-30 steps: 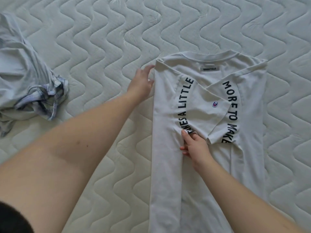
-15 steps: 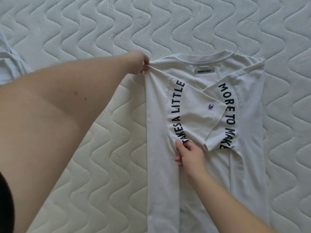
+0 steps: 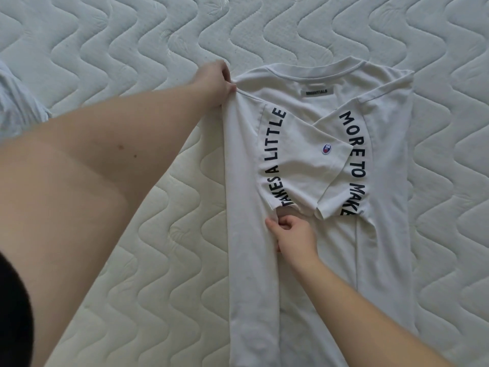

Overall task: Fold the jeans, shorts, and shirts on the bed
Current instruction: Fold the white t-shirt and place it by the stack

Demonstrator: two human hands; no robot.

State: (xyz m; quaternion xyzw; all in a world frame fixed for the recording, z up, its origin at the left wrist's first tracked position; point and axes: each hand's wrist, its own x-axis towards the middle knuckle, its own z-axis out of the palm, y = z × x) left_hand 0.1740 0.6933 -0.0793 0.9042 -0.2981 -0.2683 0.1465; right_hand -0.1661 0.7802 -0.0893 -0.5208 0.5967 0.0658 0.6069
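White T-shirt half folded on my bed.

The T-shirt lies flat on the quilted mattress, both sides and sleeves folded inward, black lettering showing. My left hand pinches its top left shoulder corner; my right hand curls around the folded sleeve's lower edge at mid-shirt.

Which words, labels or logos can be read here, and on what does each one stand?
"TAKES A LITTLE": shirt, left sleeve.
"MORE TO MAKE": shirt, right side; the last letters are partly hidden.
"ESSENTIALS": neck label, small but legible.
Round red and blue logo: too small to read.
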